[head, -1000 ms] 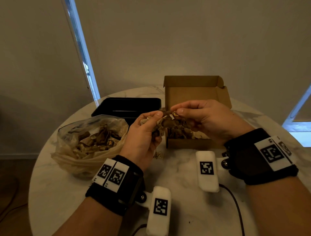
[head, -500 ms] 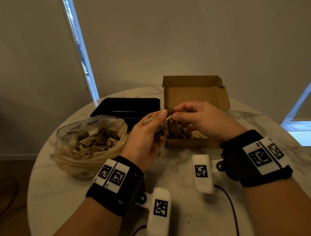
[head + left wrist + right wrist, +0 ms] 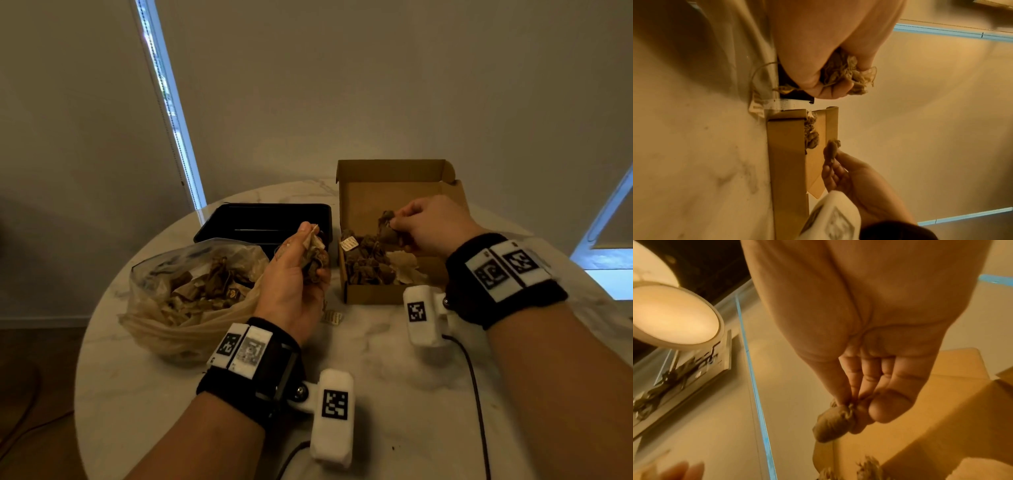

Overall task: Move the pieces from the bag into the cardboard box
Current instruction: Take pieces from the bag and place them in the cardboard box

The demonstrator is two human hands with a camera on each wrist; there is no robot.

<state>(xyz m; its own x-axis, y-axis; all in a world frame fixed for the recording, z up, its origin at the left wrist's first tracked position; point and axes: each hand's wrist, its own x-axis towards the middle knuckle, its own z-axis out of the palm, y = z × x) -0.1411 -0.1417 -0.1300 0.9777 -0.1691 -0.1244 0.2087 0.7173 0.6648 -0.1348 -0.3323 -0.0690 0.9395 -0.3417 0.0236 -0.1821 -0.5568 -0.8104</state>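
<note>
Marble tabletop: right hand, now apart from left hand, pinches one piece over cardboard box; wrist view shows its fingertips closed. Left hand clutches a bunch of pieces.

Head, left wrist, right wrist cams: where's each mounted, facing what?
Head: on the head, looking down at cardboard box, bag, both forearms.
Left wrist: along left hand gripping a clump of pieces; right hand beyond.
Right wrist: along right hand pinching one piece.
Shared: all show the box.
</note>
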